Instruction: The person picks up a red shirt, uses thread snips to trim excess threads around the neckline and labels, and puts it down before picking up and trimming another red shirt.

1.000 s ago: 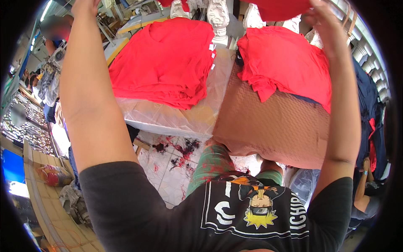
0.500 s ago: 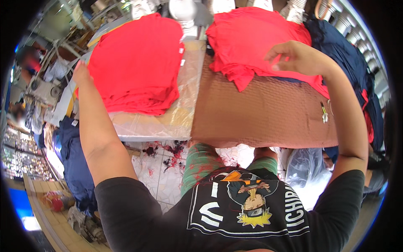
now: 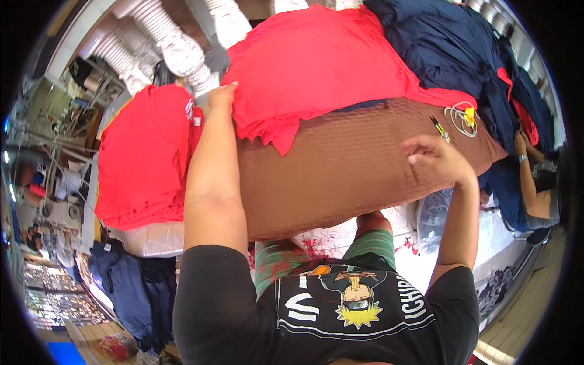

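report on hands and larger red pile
Left hand at left edge of larger red pile, grip unclear. Right hand open, empty, over brown cover. Snips and white cord close by.

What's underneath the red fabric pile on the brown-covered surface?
A strip of dark navy cloth shows beneath the front edge of the red pile, against the brown cover. The pile covers the rest, so how far the navy cloth extends cannot be seen.

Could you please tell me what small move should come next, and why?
Probably move the right hand up to the red garments on the brown cover: it looks empty, while the left hand is at their left edge.
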The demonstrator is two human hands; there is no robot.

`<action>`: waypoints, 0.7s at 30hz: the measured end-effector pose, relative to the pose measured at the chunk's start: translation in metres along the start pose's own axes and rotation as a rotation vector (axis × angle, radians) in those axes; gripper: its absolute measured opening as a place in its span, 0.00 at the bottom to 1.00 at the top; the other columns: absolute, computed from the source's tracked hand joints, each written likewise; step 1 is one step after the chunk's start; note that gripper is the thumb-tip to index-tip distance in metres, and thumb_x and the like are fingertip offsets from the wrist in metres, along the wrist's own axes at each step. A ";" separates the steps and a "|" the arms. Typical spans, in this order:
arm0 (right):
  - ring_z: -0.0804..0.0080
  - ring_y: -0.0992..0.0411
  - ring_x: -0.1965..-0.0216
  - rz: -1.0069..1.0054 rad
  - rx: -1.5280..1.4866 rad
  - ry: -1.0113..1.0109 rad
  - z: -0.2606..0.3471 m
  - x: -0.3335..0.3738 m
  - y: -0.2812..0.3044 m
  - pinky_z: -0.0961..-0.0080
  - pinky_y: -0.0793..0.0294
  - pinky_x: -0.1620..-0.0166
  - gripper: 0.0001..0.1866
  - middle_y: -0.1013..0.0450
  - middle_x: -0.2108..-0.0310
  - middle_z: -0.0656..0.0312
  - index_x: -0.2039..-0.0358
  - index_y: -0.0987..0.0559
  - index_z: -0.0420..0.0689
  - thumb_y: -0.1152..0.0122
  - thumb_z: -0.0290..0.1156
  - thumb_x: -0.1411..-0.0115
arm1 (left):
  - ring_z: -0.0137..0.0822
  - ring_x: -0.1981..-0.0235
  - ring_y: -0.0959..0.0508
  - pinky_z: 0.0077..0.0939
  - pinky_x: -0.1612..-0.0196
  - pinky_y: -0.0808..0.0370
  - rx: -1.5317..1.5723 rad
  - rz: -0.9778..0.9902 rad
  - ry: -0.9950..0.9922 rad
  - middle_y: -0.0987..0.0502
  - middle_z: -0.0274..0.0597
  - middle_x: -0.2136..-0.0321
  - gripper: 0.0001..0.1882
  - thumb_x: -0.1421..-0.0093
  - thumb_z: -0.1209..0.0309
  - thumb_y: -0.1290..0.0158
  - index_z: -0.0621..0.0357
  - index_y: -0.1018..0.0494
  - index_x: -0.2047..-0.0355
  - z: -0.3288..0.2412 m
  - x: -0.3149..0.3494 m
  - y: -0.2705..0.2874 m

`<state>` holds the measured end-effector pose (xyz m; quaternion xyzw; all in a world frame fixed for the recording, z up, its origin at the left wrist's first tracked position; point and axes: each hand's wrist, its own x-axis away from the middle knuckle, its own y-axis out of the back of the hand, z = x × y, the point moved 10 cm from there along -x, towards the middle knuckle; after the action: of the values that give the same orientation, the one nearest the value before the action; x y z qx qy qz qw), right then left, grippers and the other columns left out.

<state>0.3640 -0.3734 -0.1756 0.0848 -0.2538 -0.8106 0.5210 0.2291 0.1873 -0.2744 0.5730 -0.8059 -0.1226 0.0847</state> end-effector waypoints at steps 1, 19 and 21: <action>0.77 0.28 0.63 0.025 0.044 -0.020 -0.011 -0.005 -0.006 0.78 0.28 0.58 0.18 0.24 0.63 0.63 0.53 0.24 0.38 0.37 0.28 0.44 | 0.36 0.67 0.20 0.31 0.59 0.26 -0.005 -0.076 -0.063 0.18 0.48 0.67 0.21 0.51 0.58 0.35 0.61 0.19 0.64 -0.010 -0.018 0.032; 0.53 0.26 0.56 -0.774 0.881 -0.434 -0.209 -0.032 0.130 0.57 0.27 0.52 0.16 0.24 0.58 0.55 0.60 0.21 0.46 0.43 0.43 0.42 | 0.38 0.47 0.27 0.32 0.45 0.33 -0.586 0.606 -0.432 0.21 0.41 0.57 0.08 0.41 0.69 0.44 0.59 0.23 0.65 -0.054 0.256 0.113; 0.50 0.25 0.60 -0.814 0.988 -0.364 -0.215 -0.031 0.139 0.57 0.26 0.55 0.14 0.23 0.62 0.53 0.63 0.20 0.46 0.44 0.42 0.41 | 0.42 0.46 0.27 0.30 0.45 0.33 -0.520 0.550 -0.349 0.22 0.43 0.55 0.11 0.41 0.68 0.44 0.58 0.23 0.59 -0.043 0.248 0.116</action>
<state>0.5761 -0.4611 -0.2946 0.2642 -0.6270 -0.7325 0.0219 0.0544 -0.0150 -0.1999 0.2666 -0.8733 -0.3903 0.1183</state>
